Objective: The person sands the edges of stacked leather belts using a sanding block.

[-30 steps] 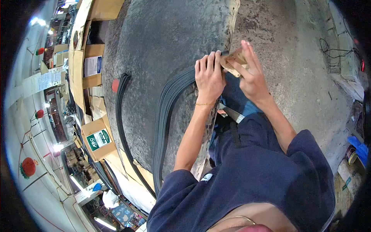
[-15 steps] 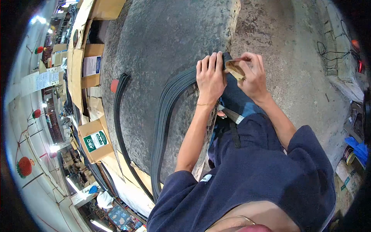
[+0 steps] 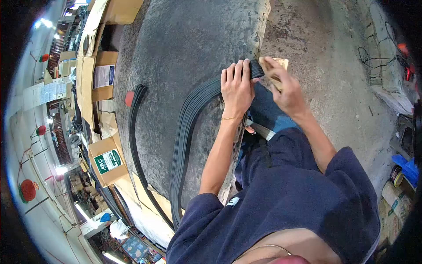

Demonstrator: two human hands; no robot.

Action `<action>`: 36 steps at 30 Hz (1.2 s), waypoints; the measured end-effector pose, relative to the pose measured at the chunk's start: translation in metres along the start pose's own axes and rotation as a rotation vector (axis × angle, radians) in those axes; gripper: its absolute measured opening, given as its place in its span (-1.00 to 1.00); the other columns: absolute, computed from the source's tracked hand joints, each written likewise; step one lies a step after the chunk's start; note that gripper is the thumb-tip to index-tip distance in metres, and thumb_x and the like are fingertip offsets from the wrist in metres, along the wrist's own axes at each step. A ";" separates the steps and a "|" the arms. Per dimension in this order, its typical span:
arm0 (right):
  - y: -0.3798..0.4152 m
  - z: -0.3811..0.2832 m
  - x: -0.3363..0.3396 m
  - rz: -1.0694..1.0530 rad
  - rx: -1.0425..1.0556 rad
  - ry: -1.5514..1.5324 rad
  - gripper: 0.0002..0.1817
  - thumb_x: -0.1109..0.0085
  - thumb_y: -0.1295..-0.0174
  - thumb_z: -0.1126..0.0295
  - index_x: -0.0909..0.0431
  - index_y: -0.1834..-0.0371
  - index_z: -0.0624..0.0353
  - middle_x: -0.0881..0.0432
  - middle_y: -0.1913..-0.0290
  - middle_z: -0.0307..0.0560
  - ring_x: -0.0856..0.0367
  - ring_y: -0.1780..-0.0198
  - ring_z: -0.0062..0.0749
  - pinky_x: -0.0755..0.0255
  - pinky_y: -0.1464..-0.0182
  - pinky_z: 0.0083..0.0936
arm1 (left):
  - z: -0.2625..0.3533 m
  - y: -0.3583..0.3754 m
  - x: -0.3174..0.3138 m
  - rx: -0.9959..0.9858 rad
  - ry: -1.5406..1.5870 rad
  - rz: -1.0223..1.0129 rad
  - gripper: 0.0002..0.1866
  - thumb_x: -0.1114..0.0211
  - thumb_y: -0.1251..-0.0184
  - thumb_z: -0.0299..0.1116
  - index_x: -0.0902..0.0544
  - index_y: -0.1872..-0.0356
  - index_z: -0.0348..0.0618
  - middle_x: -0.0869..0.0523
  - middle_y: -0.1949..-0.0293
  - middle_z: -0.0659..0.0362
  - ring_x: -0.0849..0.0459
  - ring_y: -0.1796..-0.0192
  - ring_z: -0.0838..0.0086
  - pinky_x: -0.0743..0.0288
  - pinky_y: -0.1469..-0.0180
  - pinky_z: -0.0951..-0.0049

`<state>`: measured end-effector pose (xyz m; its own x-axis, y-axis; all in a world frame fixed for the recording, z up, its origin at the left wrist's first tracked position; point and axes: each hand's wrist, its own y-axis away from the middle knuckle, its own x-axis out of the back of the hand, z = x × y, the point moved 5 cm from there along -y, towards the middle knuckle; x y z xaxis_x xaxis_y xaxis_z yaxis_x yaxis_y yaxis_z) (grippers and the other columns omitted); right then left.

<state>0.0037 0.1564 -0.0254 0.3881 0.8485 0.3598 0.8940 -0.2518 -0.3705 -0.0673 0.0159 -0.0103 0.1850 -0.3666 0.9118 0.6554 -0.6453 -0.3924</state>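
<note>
A thick bundle of long black strips (image 3: 187, 114) curves over the dark work surface (image 3: 176, 53). Near the surface's edge my left hand (image 3: 237, 90) presses on the bundle with its fingers wrapped over it, and the strip ends stick out just past the fingers. Beside those ends my right hand (image 3: 285, 90) pinches a tan, paper-like piece (image 3: 280, 66), partly hidden by the fingers and slightly blurred. A thinner bundle of black strips (image 3: 134, 123) lies farther left, with a red object (image 3: 129, 98) at its tip.
Cardboard (image 3: 103, 57) and an open box with a green label (image 3: 107, 160) line the left edge of the surface. Concrete floor (image 3: 334, 70) shows on the right, with a black cable (image 3: 371, 64) and a blue bag (image 3: 406, 170) along the far right.
The tan piece has swung up and away from the strip ends in my right hand, uncovering them. My left hand has shifted slightly left on the bundle.
</note>
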 end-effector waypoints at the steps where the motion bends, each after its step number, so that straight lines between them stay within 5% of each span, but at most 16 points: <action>1: 0.002 0.005 -0.011 0.003 0.003 -0.001 -0.40 -0.35 -0.07 0.66 -0.50 -0.27 0.36 -0.60 -0.33 0.18 -0.60 -0.34 0.10 -0.56 -0.30 -0.16 | 0.000 -0.001 0.001 0.003 0.001 0.008 -0.41 -0.33 -0.35 -0.19 -0.52 -0.33 -0.32 -0.63 -0.21 0.00 -0.55 -0.23 0.07 -0.35 -0.34 0.06; 3: -0.002 0.004 -0.029 0.013 0.300 0.200 -0.26 -0.23 -0.15 0.67 -0.38 -0.50 0.29 -0.53 -0.41 0.21 -0.46 -0.48 0.10 -0.43 -0.47 -0.18 | -0.006 -0.009 0.000 0.043 -0.010 0.008 -0.42 -0.33 -0.36 -0.20 -0.53 -0.32 -0.32 -0.63 -0.20 -0.01 -0.55 -0.23 0.08 -0.35 -0.32 0.06; 5: 0.004 0.016 -0.029 -0.077 0.282 0.271 -0.27 -0.05 -0.19 0.73 -0.37 -0.53 0.26 -0.48 -0.47 0.22 -0.37 -0.55 0.08 -0.31 -0.57 -0.18 | -0.011 -0.013 -0.003 0.090 -0.017 -0.002 -0.43 -0.33 -0.36 -0.20 -0.53 -0.31 -0.32 -0.64 -0.19 -0.01 -0.55 -0.22 0.08 -0.36 -0.31 0.07; 7: 0.001 0.051 -0.019 -0.130 0.048 0.352 -0.28 0.07 -0.19 0.77 -0.38 -0.51 0.28 -0.45 -0.49 0.22 -0.32 -0.58 0.07 -0.29 -0.58 -0.19 | -0.015 -0.018 -0.005 0.088 -0.049 0.043 -0.45 -0.32 -0.38 -0.20 -0.54 -0.29 -0.33 -0.65 -0.17 -0.01 -0.56 -0.21 0.09 -0.37 -0.29 0.08; 11: -0.018 -0.003 0.007 0.043 0.140 0.294 -0.32 0.04 -0.21 0.71 -0.38 -0.50 0.31 -0.45 -0.49 0.24 -0.34 -0.56 0.10 -0.30 -0.57 -0.18 | -0.003 -0.011 -0.003 0.068 -0.033 -0.015 -0.42 -0.33 -0.37 -0.18 -0.51 -0.31 -0.34 -0.63 -0.19 -0.02 -0.54 -0.22 0.07 -0.34 -0.32 0.07; 15: 0.010 -0.008 -0.030 -0.078 0.207 0.305 -0.34 0.02 -0.24 0.69 -0.37 -0.50 0.32 -0.45 -0.47 0.31 -0.37 -0.53 0.14 -0.32 -0.55 -0.17 | 0.004 -0.007 -0.002 0.059 -0.031 -0.030 -0.45 -0.31 -0.38 -0.25 -0.50 -0.32 -0.31 -0.62 -0.21 -0.02 -0.54 -0.25 0.07 -0.33 -0.34 0.06; 17: 0.002 0.001 -0.025 -0.116 -0.017 0.219 -0.37 0.04 -0.29 0.67 -0.35 -0.50 0.38 -0.40 -0.50 0.33 -0.33 -0.56 0.16 -0.32 -0.54 -0.15 | 0.003 -0.010 -0.004 0.095 -0.019 -0.023 -0.44 -0.31 -0.33 -0.30 -0.51 -0.32 -0.30 -0.62 -0.21 -0.02 -0.54 -0.25 0.06 -0.34 -0.35 0.06; 21: -0.011 0.002 -0.014 -0.003 -0.012 0.366 -0.38 0.04 -0.32 0.64 -0.31 -0.51 0.43 -0.37 -0.52 0.33 -0.31 -0.57 0.16 -0.31 -0.55 -0.12 | 0.005 -0.011 -0.004 0.078 -0.005 0.027 -0.42 -0.32 -0.27 -0.34 -0.51 -0.32 -0.29 -0.63 -0.22 -0.01 -0.54 -0.25 0.06 -0.35 -0.34 0.05; 25: 0.003 -0.006 -0.020 -0.151 0.232 0.499 -0.40 0.05 -0.33 0.61 -0.32 -0.50 0.45 -0.39 -0.49 0.37 -0.34 -0.55 0.18 -0.27 -0.57 -0.12 | 0.005 -0.008 -0.002 0.085 0.001 0.004 -0.46 -0.31 -0.32 -0.31 -0.53 -0.30 -0.30 -0.63 -0.21 -0.01 -0.55 -0.24 0.06 -0.36 -0.35 0.06; 27: -0.001 0.015 -0.014 -0.215 -0.057 0.467 -0.38 0.06 -0.33 0.61 -0.31 -0.52 0.41 -0.36 -0.52 0.34 -0.29 -0.58 0.15 -0.25 -0.59 -0.13 | 0.006 -0.007 -0.003 0.109 0.004 0.022 -0.46 -0.30 -0.29 -0.35 -0.54 -0.30 -0.29 -0.64 -0.21 -0.01 -0.55 -0.24 0.06 -0.36 -0.34 0.05; 32: 0.009 -0.012 -0.025 -0.194 0.210 0.450 -0.39 0.04 -0.32 0.65 -0.35 -0.51 0.35 -0.35 -0.54 0.25 -0.30 -0.57 0.17 -0.34 -0.52 -0.13 | 0.004 -0.005 -0.003 0.058 -0.008 0.042 -0.46 -0.29 -0.26 -0.39 -0.53 -0.28 -0.33 -0.64 -0.19 -0.04 -0.56 -0.22 0.04 -0.38 -0.31 0.08; 36: 0.012 -0.007 -0.028 -0.167 0.162 0.423 -0.38 0.01 -0.32 0.65 -0.36 -0.51 0.32 -0.39 -0.52 0.26 -0.35 -0.54 0.18 -0.37 -0.50 -0.14 | 0.006 -0.006 -0.001 0.062 -0.017 0.060 -0.46 -0.32 -0.28 -0.33 -0.54 -0.27 -0.32 -0.64 -0.17 -0.02 -0.58 -0.18 0.07 -0.39 -0.30 0.10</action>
<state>0.0048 0.1259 -0.0337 0.3295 0.5985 0.7302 0.9185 -0.0241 -0.3948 -0.0669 0.0238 -0.0083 0.2378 -0.3914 0.8890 0.6865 -0.5798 -0.4389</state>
